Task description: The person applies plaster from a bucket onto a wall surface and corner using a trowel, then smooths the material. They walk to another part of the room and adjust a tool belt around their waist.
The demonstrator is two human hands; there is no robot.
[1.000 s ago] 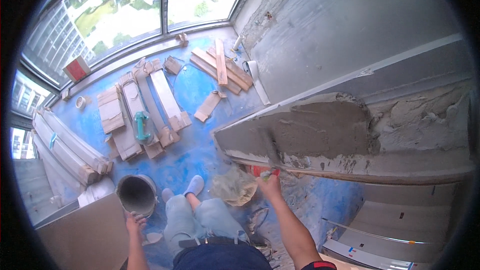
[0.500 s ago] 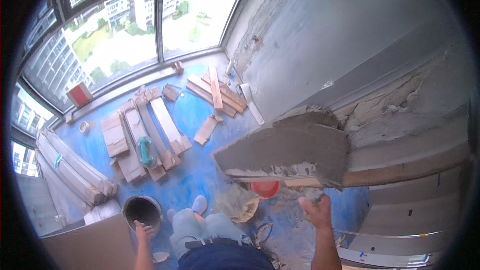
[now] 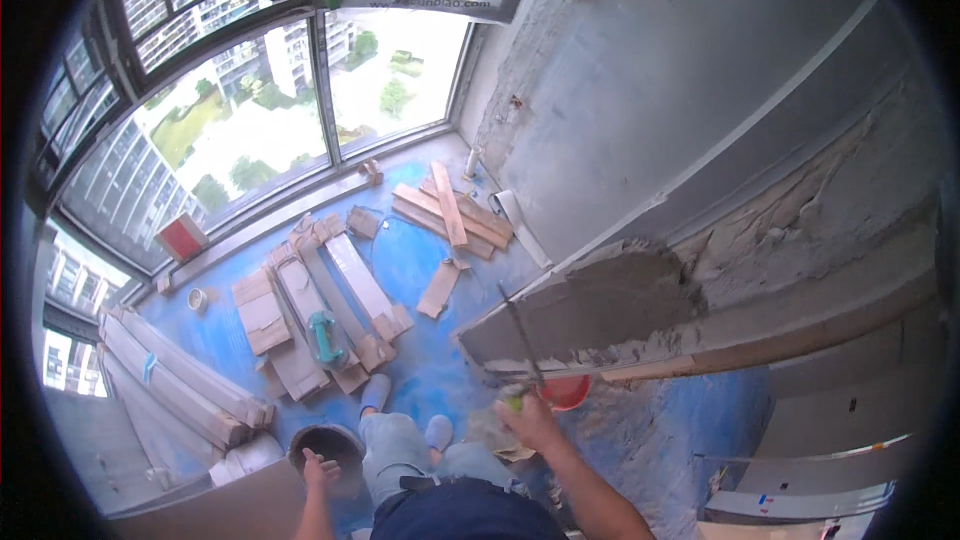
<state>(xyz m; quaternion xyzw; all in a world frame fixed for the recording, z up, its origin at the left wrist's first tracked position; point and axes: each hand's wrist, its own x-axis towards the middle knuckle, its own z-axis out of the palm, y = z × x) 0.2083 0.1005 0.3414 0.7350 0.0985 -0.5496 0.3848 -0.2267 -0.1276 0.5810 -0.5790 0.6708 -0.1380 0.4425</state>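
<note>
My right hand (image 3: 530, 420) is closed around the green handle of a plastering trowel (image 3: 520, 335). Its long thin blade shows nearly edge-on, reaching up to the left end of a ledge coated in wet grey mortar (image 3: 600, 300). Whether the blade touches the mortar I cannot tell. At the lower left, my left hand (image 3: 318, 468) is held with fingers apart and nothing in it. A dark bucket (image 3: 335, 440) stands beside and below that hand; its contents are hard to make out. Just under the ledge, close to my right hand, is a red bowl (image 3: 567, 392).
Wood planks (image 3: 455, 210) and long cardboard-wrapped boards (image 3: 350, 275) lie on the blue-covered floor, a teal tool (image 3: 325, 337) among them. Long wrapped panels (image 3: 180, 380) are stacked at the left. Large windows (image 3: 240, 110) fill the far side; a grey wall (image 3: 680, 90) rises behind the ledge.
My right hand has moved left along the ledge with the trowel, from the mortar's right end to its left end. The view has shifted, and my feet stand differently.
</note>
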